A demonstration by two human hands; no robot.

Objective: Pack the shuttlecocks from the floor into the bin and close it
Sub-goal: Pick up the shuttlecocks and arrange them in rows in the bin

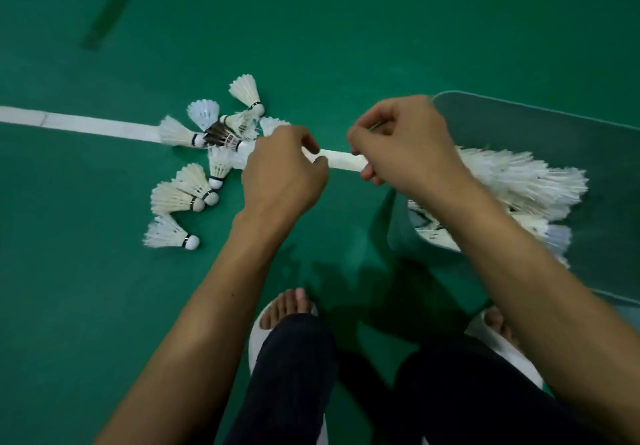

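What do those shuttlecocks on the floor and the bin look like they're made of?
Shuttlecocks: real-looking white feathers, separate vanes showing, on rounded white bases, possibly cork. Bin: translucent greyish plastic, seemingly; the green floor shows through its smooth wall.

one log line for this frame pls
phase: packing | left hand: curled, grasp unclear | right hand: curled, grasp unclear | floor shuttlecocks: pile remaining | bin: open | packed shuttlecocks: inside bin

White shuttlecocks (192, 181) and one dark shuttlecock (216, 131); green floor (311, 46) with white line (86, 124).
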